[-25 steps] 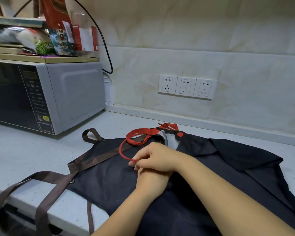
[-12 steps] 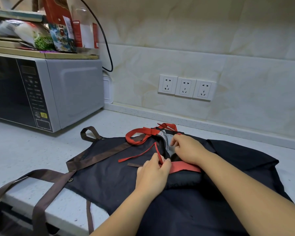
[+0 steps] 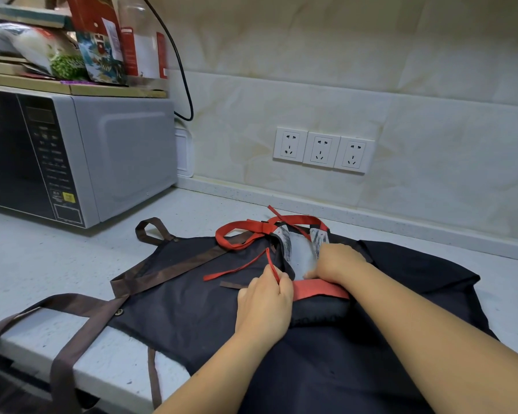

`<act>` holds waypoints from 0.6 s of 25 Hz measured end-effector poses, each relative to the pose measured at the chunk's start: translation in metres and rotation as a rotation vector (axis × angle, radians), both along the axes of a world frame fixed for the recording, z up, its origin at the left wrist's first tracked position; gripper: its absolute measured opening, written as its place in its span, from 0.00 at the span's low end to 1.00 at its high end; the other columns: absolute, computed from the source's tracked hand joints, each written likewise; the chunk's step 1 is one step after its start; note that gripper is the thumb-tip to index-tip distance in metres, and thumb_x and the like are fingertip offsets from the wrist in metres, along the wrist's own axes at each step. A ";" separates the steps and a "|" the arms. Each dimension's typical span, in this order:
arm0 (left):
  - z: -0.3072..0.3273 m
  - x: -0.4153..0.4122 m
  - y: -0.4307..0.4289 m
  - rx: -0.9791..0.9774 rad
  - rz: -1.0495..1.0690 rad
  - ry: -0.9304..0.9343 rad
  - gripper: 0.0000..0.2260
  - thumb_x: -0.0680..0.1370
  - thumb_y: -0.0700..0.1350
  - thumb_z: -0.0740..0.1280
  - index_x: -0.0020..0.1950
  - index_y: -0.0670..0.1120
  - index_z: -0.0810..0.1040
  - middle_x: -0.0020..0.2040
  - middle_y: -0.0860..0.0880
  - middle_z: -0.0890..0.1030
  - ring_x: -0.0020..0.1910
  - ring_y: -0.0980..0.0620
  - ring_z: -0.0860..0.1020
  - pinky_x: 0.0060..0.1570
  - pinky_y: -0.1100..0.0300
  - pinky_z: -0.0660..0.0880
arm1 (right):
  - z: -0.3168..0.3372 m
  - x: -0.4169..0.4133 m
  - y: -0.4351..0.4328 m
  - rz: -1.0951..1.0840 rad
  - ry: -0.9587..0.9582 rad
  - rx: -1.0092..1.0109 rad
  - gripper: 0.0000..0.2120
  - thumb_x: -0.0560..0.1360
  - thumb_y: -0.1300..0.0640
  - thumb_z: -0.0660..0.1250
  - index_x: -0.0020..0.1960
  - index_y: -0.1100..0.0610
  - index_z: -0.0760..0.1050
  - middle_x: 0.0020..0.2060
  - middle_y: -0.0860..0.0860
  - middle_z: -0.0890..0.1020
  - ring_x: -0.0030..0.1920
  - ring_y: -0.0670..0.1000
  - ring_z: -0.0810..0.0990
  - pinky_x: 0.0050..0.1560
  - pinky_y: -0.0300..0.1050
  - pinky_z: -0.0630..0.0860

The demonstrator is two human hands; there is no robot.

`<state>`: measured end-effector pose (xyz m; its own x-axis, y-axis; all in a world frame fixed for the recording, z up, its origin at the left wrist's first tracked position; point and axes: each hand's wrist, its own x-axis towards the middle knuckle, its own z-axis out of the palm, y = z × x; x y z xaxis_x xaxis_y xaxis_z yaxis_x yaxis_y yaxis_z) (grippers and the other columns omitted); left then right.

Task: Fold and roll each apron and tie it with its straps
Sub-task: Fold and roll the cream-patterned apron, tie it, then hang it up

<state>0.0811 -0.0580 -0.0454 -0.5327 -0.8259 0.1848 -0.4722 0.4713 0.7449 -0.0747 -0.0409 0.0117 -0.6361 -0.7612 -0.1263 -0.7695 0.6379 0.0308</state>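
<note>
Head view: the thin red strap (image 3: 240, 267) is pinched in the left hand (image 3: 263, 306), its tail trailing leftward. The rolled apron (image 3: 317, 313) lies crosswise just right of that pinch, upon the spread brown-strapped apron (image 3: 177, 294), met by the right hand (image 3: 338, 261); its hold cannot be told.

Soft, even indoor light, faint shadows, wide-angle bending at edges, slight blur throughout.
</note>
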 end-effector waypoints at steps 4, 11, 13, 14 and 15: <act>0.001 -0.001 0.001 0.019 -0.018 0.000 0.10 0.82 0.47 0.49 0.55 0.52 0.70 0.52 0.56 0.75 0.49 0.52 0.69 0.54 0.54 0.62 | -0.001 0.001 -0.003 0.189 0.154 -0.074 0.20 0.76 0.62 0.62 0.68 0.55 0.71 0.67 0.58 0.68 0.66 0.59 0.67 0.60 0.50 0.70; 0.002 0.000 0.004 -0.024 0.000 -0.038 0.12 0.83 0.46 0.49 0.60 0.50 0.70 0.57 0.56 0.75 0.55 0.50 0.71 0.54 0.54 0.63 | -0.009 -0.004 -0.015 -0.038 0.197 0.201 0.26 0.77 0.58 0.57 0.75 0.58 0.60 0.70 0.57 0.65 0.67 0.57 0.64 0.63 0.48 0.67; 0.001 -0.001 0.003 -0.025 0.005 -0.032 0.13 0.83 0.46 0.49 0.60 0.50 0.71 0.58 0.56 0.74 0.55 0.50 0.71 0.53 0.54 0.62 | -0.012 -0.007 -0.020 -0.059 0.191 0.163 0.26 0.77 0.59 0.56 0.75 0.58 0.61 0.71 0.57 0.65 0.68 0.57 0.64 0.63 0.48 0.66; 0.002 -0.001 0.003 0.000 0.008 -0.018 0.13 0.83 0.47 0.49 0.59 0.50 0.71 0.56 0.55 0.75 0.54 0.50 0.71 0.54 0.54 0.63 | -0.013 -0.008 -0.022 -0.040 0.221 0.115 0.24 0.77 0.60 0.57 0.73 0.58 0.64 0.70 0.56 0.66 0.67 0.57 0.64 0.63 0.48 0.66; 0.002 -0.001 0.002 0.007 0.008 -0.022 0.12 0.83 0.47 0.49 0.58 0.50 0.71 0.55 0.55 0.76 0.54 0.50 0.71 0.55 0.53 0.63 | -0.013 -0.007 -0.022 -0.017 0.258 0.071 0.22 0.77 0.60 0.57 0.71 0.58 0.66 0.69 0.56 0.67 0.67 0.57 0.66 0.62 0.48 0.66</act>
